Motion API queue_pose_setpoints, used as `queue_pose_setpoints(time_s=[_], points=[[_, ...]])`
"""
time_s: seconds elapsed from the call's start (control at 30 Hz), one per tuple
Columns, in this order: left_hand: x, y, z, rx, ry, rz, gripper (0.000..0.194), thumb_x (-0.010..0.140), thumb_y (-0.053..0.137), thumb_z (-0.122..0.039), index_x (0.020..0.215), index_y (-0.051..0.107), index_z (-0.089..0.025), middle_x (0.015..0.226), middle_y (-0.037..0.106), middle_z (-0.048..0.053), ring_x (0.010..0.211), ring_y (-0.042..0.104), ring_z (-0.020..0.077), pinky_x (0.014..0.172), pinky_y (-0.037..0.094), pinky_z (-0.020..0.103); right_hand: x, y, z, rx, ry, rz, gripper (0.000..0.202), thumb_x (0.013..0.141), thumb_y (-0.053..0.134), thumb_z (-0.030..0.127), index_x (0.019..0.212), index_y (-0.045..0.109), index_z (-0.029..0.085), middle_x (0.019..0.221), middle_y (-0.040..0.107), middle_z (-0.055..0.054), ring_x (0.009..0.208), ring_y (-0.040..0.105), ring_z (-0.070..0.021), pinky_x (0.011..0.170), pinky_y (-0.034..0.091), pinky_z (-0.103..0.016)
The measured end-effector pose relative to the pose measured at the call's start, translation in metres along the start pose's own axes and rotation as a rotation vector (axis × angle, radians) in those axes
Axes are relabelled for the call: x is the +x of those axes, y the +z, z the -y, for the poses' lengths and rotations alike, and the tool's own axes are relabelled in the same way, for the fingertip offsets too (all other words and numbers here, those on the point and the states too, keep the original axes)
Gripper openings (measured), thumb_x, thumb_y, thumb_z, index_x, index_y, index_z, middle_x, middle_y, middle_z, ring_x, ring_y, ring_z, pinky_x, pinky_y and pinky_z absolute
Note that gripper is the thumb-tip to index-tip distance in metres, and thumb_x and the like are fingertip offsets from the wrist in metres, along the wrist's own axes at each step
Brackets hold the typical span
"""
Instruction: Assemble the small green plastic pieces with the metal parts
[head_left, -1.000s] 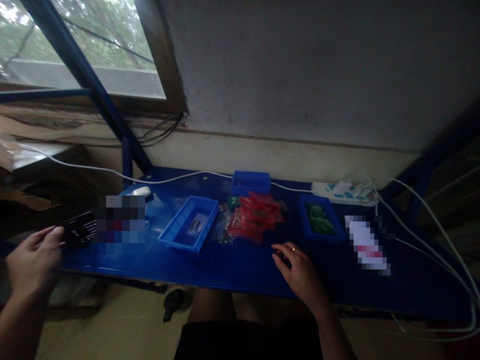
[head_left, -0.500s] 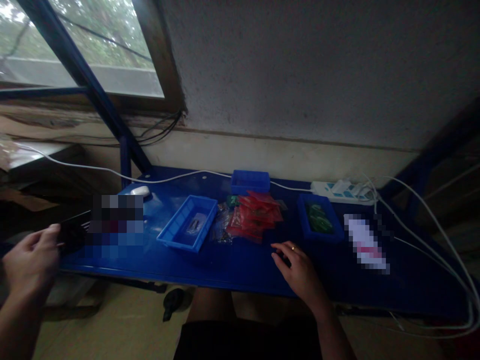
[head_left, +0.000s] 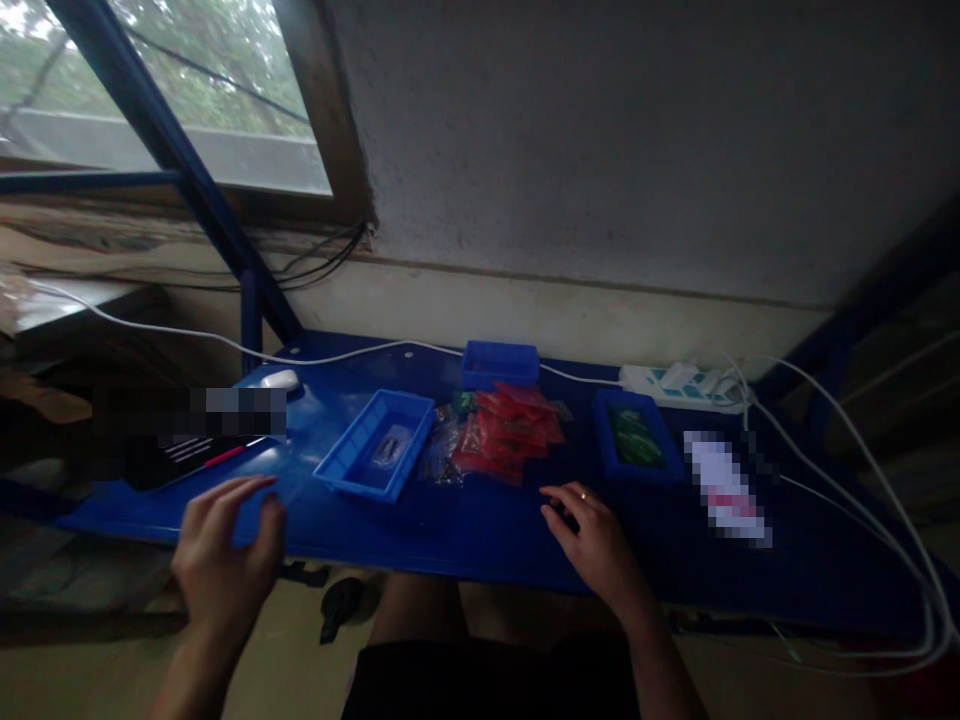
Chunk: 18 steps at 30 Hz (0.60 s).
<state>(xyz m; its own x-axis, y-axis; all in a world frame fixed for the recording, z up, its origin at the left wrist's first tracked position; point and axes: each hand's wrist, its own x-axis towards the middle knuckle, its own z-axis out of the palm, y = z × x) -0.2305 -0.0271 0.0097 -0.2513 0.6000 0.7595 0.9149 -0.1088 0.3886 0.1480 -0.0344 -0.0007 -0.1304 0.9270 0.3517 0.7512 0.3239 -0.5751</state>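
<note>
My left hand [head_left: 229, 550] hovers over the table's front edge at the left, fingers curved with a gap between thumb and fingers, holding nothing. My right hand [head_left: 589, 530] rests near the front edge, right of centre, fingers loosely bent and apart, nothing visible in it. Between them lies a pile of red plastic bags [head_left: 514, 430], with small clear bags [head_left: 444, 450] beside it on the left. Left of those, a blue tray [head_left: 341, 465] holds a clear bag [head_left: 391, 447]. To the right, another blue tray [head_left: 604, 440] holds green bags [head_left: 636, 438].
An upright-looking blue bin [head_left: 501, 363] stands behind the red pile. A white power strip [head_left: 682, 384] with cables lies at the back right. A dark object with a red pen-like stick [head_left: 232, 453] and a white mouse [head_left: 280, 380] are at the left. A pixelated white item [head_left: 724, 490] lies right.
My left hand has come away from the dark object at the far left and moved right, its fingers now apart. My right hand has stayed almost in place.
</note>
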Motion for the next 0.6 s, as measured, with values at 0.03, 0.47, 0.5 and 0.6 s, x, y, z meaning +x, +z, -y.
queue_pose_setpoints(time_s=[0.03, 0.47, 0.5, 0.6], points=[[-0.003, 0.010, -0.014, -0.022, 0.053, 0.021, 0.018, 0.080, 0.054, -0.030, 0.088, 0.062, -0.016, 0.090, 0.062, 0.005, 0.082, 0.061, 0.0205, 0.077, 0.050, 0.034, 0.000, 0.000, 0.000, 0.001, -0.004, -0.001, 0.018, 0.086, 0.052, 0.020, 0.099, 0.065, 0.022, 0.090, 0.067, -0.006, 0.080, 0.064, -0.0189, 0.075, 0.053, -0.033], [-0.043, 0.047, -0.142, -0.250, 0.695, 0.648, 0.015, 0.086, 0.048, -0.017, 0.092, 0.062, -0.019, 0.080, 0.063, 0.006, 0.072, 0.058, 0.0180, 0.065, 0.051, 0.031, 0.001, -0.002, 0.004, -0.011, 0.015, -0.007, 0.018, 0.085, 0.053, 0.019, 0.098, 0.066, 0.022, 0.089, 0.067, -0.006, 0.079, 0.065, -0.0181, 0.075, 0.053, -0.031], [-0.042, 0.053, -0.149, -0.241, 0.680, 0.674, 0.015, 0.086, 0.049, -0.017, 0.093, 0.062, -0.019, 0.081, 0.063, 0.005, 0.073, 0.057, 0.0181, 0.065, 0.050, 0.031, 0.001, -0.002, 0.004, -0.010, 0.012, -0.007, 0.019, 0.085, 0.053, 0.019, 0.098, 0.066, 0.022, 0.089, 0.067, -0.005, 0.078, 0.065, -0.0179, 0.075, 0.053, -0.031], [-0.039, 0.066, -0.159, -0.265, 0.651, 0.708, 0.015, 0.087, 0.048, -0.016, 0.093, 0.062, -0.018, 0.083, 0.061, 0.006, 0.076, 0.057, 0.0183, 0.068, 0.050, 0.032, 0.001, -0.002, 0.004, -0.003, 0.006, -0.013, 0.019, 0.085, 0.054, 0.017, 0.098, 0.066, 0.022, 0.089, 0.067, -0.005, 0.078, 0.064, -0.0175, 0.074, 0.053, -0.031]])
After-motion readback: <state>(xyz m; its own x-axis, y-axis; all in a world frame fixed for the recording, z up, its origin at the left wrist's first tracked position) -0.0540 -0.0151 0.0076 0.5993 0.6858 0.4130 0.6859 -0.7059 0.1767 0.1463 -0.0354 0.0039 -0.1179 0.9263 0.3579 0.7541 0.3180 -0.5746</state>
